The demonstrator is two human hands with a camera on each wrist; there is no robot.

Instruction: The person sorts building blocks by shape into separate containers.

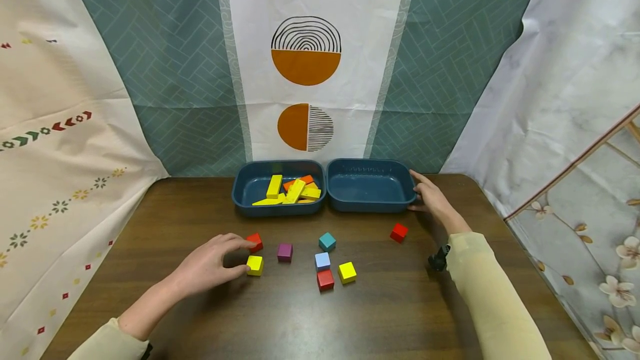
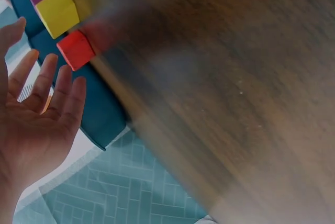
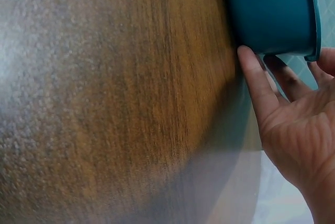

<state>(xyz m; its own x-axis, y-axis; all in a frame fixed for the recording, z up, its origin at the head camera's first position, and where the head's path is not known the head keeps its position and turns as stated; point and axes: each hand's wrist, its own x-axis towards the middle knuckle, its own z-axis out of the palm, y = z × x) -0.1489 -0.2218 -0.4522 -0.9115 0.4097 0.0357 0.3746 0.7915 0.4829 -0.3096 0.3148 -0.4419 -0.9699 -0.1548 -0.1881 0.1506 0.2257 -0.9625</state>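
My left hand (image 1: pixel 212 264) hovers low at the left, fingers spread and loosely bent. Its index fingertip overlaps an orange-red cube (image 1: pixel 255 242) in the head view, and the thumb tip is right at a yellow cube (image 1: pixel 255 265). The left wrist view shows the palm with nothing in it, beside the red cube (image 2: pixel 76 50) and yellow cube (image 2: pixel 57 13). At the right end of a dark blue bin (image 1: pixel 371 207), my right hand (image 1: pixel 434 201) has extended fingers at the end wall. The right wrist view shows fingertips against the bin (image 3: pixel 275 14), near its base and rim.
Another blue bin (image 1: pixel 277 211) holds yellow and orange blocks, adjoining the first bin. Across the wooden table (image 1: pixel 280 326) lie a purple cube (image 1: pixel 285 253), teal cube (image 1: pixel 327 241), light blue cube (image 1: pixel 322 261), red cubes (image 1: pixel 325 280) (image 1: pixel 399 233) and a second yellow cube (image 1: pixel 347 273).
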